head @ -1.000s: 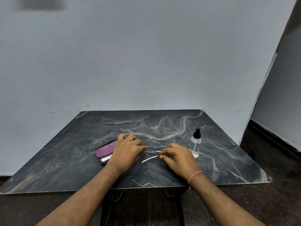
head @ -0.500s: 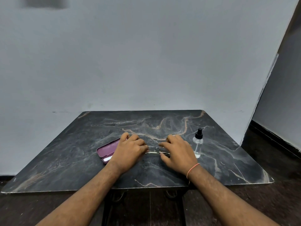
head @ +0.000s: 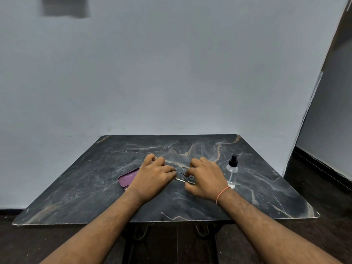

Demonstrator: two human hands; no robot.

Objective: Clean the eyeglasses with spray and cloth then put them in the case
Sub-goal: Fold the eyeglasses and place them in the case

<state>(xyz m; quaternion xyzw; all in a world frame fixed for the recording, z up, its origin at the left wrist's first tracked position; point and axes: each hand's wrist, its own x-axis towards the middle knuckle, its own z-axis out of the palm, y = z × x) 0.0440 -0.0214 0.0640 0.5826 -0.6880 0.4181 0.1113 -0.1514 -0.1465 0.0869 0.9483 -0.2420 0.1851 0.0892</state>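
Observation:
Thin metal-framed eyeglasses (head: 183, 178) lie low over the dark marble table (head: 91, 187), held between both hands. My left hand (head: 152, 178) grips their left end and my right hand (head: 204, 178) grips their right end; only the bridge and one folded temple show between the fingers. An open purple case (head: 127, 178) lies just left of my left hand, partly hidden by it. A small clear spray bottle (head: 232, 171) with a black nozzle stands upright just right of my right hand. No cloth is visible.
The table stands against a plain grey wall (head: 171, 73). Its front edge (head: 266, 218) runs just below my wrists, with dark floor beneath and to the right.
The right temple, which stuck out a second ago, is folded in. Both hands have closed in toward each other over the glasses and the view has shifted slightly.

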